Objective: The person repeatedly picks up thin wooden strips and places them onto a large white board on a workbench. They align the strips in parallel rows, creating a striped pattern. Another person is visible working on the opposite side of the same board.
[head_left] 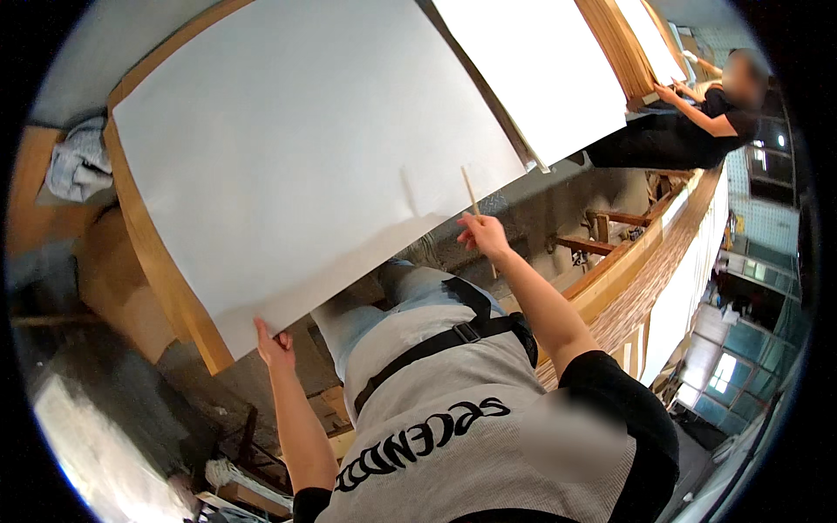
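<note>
Our left hand (277,346) holds the near edge of the large white sheet (314,148) close to its left corner, thumb laid over the top face and fingers curled at the edge. Our right hand (482,235) is closed around a thin stick (469,187) by the same edge, toward the sheet's right end; whether those fingers also touch the sheet, we cannot tell. The white sheet lies face up in front of us, spread over a brown board (139,235) that shows as a border along its left side. Beyond its right side, across a dark gap, lies a second white sheet (536,83). Farther right, a co-worker (724,118) in black has their hands at a wood-coloured stack (615,48), and a grey cloth (80,161) sits bunched past our sheet's left side. We judge the sheet light for its spread, smooth, and likely to slide readily; how stiff it is, we cannot say, though a broad thin panel would probably bow if held by one corner alone. Its corners and edges look the easiest parts to crease or chip, so we would take hold along the near edge, well apart toward both corners, with flat fingers below and thumbs lightly above. The slim stick probably weighs little and could snap under bending.
</note>
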The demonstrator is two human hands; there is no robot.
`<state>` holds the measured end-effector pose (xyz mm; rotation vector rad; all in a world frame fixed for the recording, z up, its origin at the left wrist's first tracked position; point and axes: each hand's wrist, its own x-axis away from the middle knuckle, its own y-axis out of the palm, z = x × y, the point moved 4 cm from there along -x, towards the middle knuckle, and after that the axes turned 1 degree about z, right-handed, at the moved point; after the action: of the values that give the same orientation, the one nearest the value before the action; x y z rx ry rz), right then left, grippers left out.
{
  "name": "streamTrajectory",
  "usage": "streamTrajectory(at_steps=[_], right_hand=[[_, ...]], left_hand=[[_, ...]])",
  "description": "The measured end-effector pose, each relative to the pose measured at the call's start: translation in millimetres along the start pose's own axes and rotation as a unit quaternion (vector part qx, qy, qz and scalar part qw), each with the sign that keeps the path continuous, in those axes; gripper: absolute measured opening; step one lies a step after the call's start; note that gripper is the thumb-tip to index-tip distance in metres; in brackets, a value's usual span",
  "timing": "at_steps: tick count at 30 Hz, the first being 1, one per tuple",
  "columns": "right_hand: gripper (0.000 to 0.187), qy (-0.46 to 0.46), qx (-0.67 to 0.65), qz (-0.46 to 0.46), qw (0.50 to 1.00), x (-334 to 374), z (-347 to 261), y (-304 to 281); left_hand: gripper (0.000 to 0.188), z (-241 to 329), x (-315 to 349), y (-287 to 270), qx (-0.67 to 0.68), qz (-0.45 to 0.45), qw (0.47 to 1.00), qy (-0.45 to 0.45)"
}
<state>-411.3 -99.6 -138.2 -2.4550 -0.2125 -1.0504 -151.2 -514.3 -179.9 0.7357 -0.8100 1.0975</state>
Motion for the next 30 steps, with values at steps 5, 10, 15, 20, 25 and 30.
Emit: streamTrajectory(at_steps=[5,10,15,20,25,30], right_hand=[[0.037,0.06,-0.056,-0.028,0.996,-1.6,10.2,17.7],[0.034,0.045,-0.069,-0.024,0.996,-7.4,17.1,22.2],[0.033,0.03,-0.083,-0.02,0.996,-8.8,14.5,28.0],[0.035,0.037,-0.191,-0.032,0.98,-11.1,36.1,30.9],[0.041,0.112,-0.337,0.01,0.935,16.0,25.9,36.3],[0.038,0.06,-0.313,0.015,0.948,-2.2,-0.4,69.9]], left_hand=[[0.034,6.2,16.9,-4.5,-0.011,-0.015,1.0,0.008],[0.033,9.9,22.2,-14.2,-0.04,0.057,0.997,-0.015],[0.033,16.3,19.6,-27.4,-0.071,0.056,0.996,-0.027],[0.033,36.4,38.4,-20.8,-0.103,0.077,0.992,-0.016],[0.038,82.3,78.3,39.1,-0.093,-0.04,0.991,0.084],[0.04,149.4,115.6,189.6,-0.109,-0.195,0.957,0.184]])
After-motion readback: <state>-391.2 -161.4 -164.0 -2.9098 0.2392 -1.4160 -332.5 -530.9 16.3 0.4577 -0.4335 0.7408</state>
